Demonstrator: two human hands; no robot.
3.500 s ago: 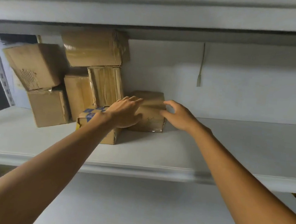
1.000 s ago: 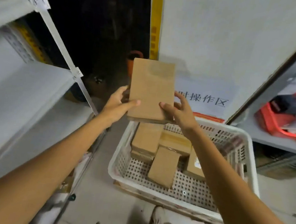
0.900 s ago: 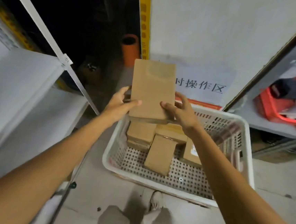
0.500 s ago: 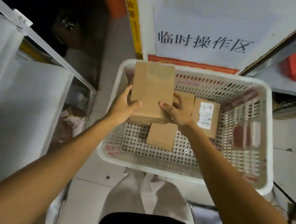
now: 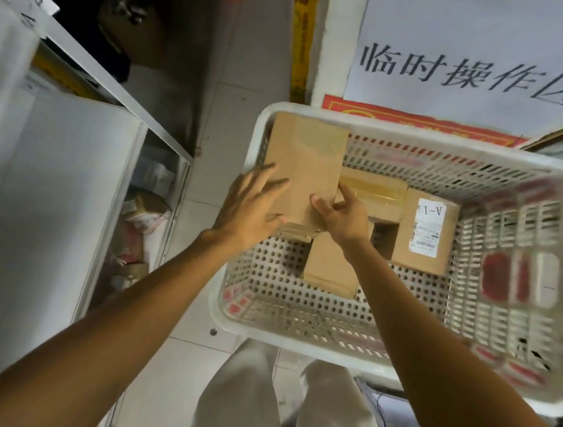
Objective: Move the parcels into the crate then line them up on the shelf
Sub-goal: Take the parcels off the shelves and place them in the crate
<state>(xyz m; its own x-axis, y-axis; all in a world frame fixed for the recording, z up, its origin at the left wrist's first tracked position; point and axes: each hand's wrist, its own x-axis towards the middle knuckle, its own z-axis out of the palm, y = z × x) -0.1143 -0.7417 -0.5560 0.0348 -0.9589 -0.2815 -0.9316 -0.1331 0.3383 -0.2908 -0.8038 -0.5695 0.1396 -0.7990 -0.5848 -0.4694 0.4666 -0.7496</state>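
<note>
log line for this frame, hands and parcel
phase: placing in crate | parcel: far-left corner of crate, on other parcels | left hand: open, touching parcel | right hand: grips parcel edge

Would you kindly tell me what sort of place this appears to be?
Probably a parcel storeroom or warehouse: metal shelving with a bay tag, a perforated crate of taped cardboard parcels, one labelled A-1, and a printed sign in Chinese characters.

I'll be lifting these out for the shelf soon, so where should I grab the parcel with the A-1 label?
Probably from above, across its two long sides at the near end. The labelled parcel lies label up; its right side faces bare crate floor, and the taped parcel crowds only the far left.
</note>
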